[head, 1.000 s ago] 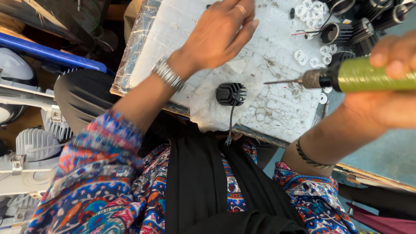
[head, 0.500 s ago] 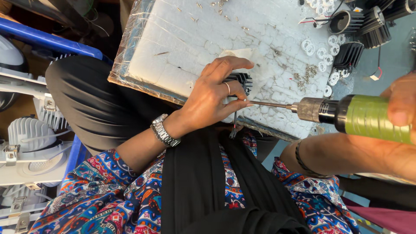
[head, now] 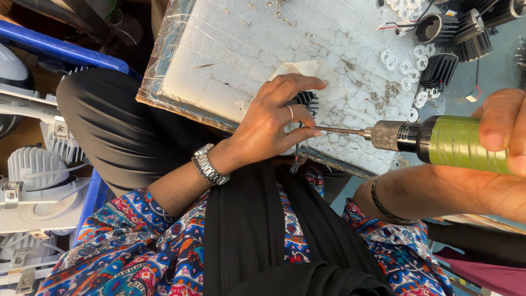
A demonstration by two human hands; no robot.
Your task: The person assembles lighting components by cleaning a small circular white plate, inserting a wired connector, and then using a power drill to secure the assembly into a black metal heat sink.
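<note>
**Screwdriver bit meeting a black finned part at the board's near edge**

Nearest the camera, the person's lap is showing a patterned blue, red and white garment with a black scarf (head: 246, 230) hanging down its middle. Above it, the left hand (head: 271, 123), with a metal watch (head: 209, 164) on the wrist and a ring on one finger, is closing its fingers around a small black finned part (head: 308, 101) (mostly hidden under the fingers), which is sitting at the near edge of the white foam board (head: 241, 49). Thin wires are hanging from the part over that edge.

The right hand (head: 501, 148) is wrapping tightly around a green electric screwdriver (head: 460, 143), held level from the right; its thin bit is reaching the left hand's fingertips just beside the part.

The board is lying wrapped in clear plastic film, with no label visible on it. Farther on, loose screws (head: 390, 90) and white plastic rings (head: 405, 68) are lying toward its far right corner, and more black finned housings (head: 438, 68) are standing near them. To the left, beyond a blue bar (head: 66, 49), white finned lamp housings (head: 35, 170) are stacking up.
</note>
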